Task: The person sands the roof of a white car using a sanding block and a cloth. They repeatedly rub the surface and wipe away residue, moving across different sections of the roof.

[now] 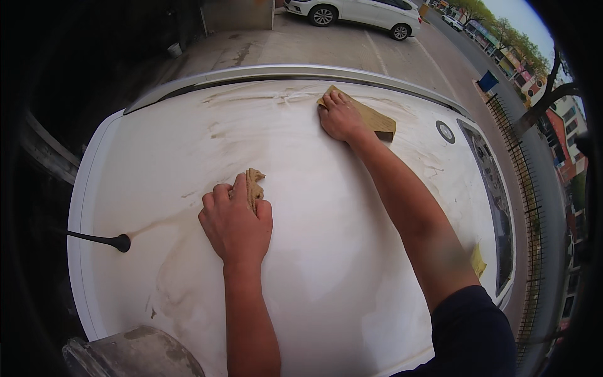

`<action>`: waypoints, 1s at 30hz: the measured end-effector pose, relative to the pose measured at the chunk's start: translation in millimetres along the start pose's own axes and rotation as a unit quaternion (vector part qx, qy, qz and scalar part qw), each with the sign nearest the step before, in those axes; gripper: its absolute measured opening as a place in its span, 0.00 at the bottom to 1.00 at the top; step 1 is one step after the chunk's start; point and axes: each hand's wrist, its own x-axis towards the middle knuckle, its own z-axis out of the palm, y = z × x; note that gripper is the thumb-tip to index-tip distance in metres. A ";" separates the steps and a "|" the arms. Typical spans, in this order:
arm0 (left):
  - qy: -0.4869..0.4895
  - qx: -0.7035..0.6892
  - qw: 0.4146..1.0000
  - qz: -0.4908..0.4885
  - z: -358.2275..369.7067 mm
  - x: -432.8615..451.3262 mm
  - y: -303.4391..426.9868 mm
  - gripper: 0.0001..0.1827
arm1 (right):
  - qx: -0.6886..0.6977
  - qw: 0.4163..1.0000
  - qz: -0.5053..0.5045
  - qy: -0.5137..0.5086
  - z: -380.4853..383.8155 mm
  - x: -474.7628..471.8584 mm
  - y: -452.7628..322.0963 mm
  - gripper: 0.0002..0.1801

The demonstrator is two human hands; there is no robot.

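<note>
Before me spreads the white roof of a car (306, 226), streaked with brownish, wet-looking smears. My left hand (238, 219) rests near the roof's middle, its fingers closed around a crumpled tan cloth (255, 186). Farther out, my right hand (340, 115) presses a sheet of yellowish-brown sandpaper (374, 118) flat against the roof, close to the far roof rail (301, 73). The sheet's free end sticks out to the right of the hand and lifts to show a dark underside. Parts of the cloth are hidden behind my left fingers.
A black roof antenna (120, 242) juts up at the left. Another yellowish sheet (478, 261) lies at the right, partly behind my right arm. A round disc (445, 132) sits near the windshield (490, 188). At the lower left stands a grimy container (141, 351). Beyond is a parked white car (362, 12).
</note>
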 end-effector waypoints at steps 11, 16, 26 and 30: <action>0.010 -0.007 1.000 0.019 2.4 1.6 -4.0 0.29 | -0.042 0.979 0.194 -0.054 -61.9 -37.7 131.1 0.38; 0.012 -0.006 1.000 0.014 2.1 0.4 -3.6 0.28 | -0.061 0.977 0.200 -0.046 -40.5 -19.2 71.1 0.41; 0.007 0.010 1.000 0.020 2.3 3.2 -0.6 0.34 | 0.033 0.975 -0.202 -0.092 -10.4 -57.0 -65.2 0.39; 0.002 0.001 1.000 0.012 4.8 1.5 -2.6 0.38 | -0.038 0.992 0.092 -0.072 -52.5 -65.0 62.8 0.38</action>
